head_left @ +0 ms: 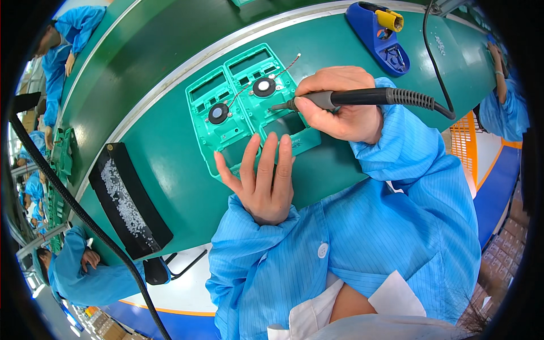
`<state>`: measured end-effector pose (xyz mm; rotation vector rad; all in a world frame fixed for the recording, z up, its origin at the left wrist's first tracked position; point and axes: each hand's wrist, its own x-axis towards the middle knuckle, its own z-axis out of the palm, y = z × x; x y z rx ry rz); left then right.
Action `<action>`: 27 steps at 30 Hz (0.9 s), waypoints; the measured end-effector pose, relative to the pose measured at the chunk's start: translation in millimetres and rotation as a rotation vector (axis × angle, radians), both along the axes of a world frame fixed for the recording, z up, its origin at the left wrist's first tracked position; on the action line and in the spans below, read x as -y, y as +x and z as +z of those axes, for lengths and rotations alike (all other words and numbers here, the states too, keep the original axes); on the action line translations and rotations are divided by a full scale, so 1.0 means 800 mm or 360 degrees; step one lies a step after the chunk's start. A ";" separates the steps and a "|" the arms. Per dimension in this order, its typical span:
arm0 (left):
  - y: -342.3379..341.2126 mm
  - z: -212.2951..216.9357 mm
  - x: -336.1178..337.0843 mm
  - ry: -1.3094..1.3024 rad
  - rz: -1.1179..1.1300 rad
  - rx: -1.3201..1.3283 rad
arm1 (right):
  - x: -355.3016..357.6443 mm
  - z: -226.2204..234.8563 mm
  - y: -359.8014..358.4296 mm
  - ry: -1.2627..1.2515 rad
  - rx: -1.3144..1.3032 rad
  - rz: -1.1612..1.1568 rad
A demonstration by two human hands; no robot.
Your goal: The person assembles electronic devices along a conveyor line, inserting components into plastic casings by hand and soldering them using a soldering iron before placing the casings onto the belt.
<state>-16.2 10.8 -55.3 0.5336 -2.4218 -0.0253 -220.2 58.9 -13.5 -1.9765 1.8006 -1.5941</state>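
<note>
Two green plastic housings lie side by side on the green table, the left housing (199, 129) touching the right housing (252, 63). Each bears a round black speaker: the left speaker (218, 113) and the right speaker (263, 86), with thin twisted wires running from them. My right hand (343, 107) grips a soldering iron (354, 98) like a pen; its tip points down at the right housing, just below that speaker. Whether the tip touches the plastic, I cannot tell. My left hand (263, 175) lies flat with fingers spread over the housings' near edges, holding nothing.
A blue soldering iron stand (377, 39) with a yellow holder stands at the far right. On the left is a black tray (122, 198) of small whitish pieces. The iron's black cable (428, 51) loops at right; another black cable (73, 204) crosses the left. Co-workers sit on both sides.
</note>
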 end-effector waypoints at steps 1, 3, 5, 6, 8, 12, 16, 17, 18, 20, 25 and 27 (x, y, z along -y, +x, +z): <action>0.000 0.000 0.000 0.0000 0.0003 -0.0002 | 0.000 0.000 0.000 0.0005 -0.0001 0.0004; 0.000 0.000 0.000 -0.0001 0.0006 -0.0002 | 0.000 0.000 0.000 0.0009 0.0000 0.0008; -0.001 0.000 -0.001 0.0002 0.0010 -0.0008 | 0.000 0.000 0.000 0.0027 0.0011 0.0010; -0.001 0.000 -0.001 0.0003 0.0010 -0.0008 | 0.000 0.001 0.000 0.0028 0.0011 0.0010; -0.001 0.000 -0.001 -0.0002 0.0012 -0.0006 | 0.000 0.001 -0.001 0.0036 0.0013 0.0016; 0.000 0.000 -0.002 0.0006 0.0009 0.0003 | -0.001 0.002 0.000 0.0046 0.0000 0.0010; -0.001 0.001 -0.002 0.0015 0.0006 0.0002 | -0.002 0.003 -0.001 0.0103 0.0010 0.0009; -0.001 0.001 -0.002 0.0013 0.0008 -0.0002 | -0.002 0.003 -0.001 0.0118 0.0005 0.0008; -0.001 0.001 -0.002 0.0016 0.0008 0.0000 | -0.001 0.003 -0.001 0.0120 0.0007 0.0007; 0.000 0.001 -0.002 0.0018 0.0015 0.0011 | -0.001 0.003 -0.002 0.0124 0.0015 0.0011; 0.000 0.001 -0.002 0.0020 0.0013 0.0000 | -0.001 0.003 -0.002 0.0138 0.0045 0.0030; -0.001 0.000 -0.002 0.0023 0.0013 -0.0006 | -0.001 0.001 -0.002 0.0136 0.0053 0.0033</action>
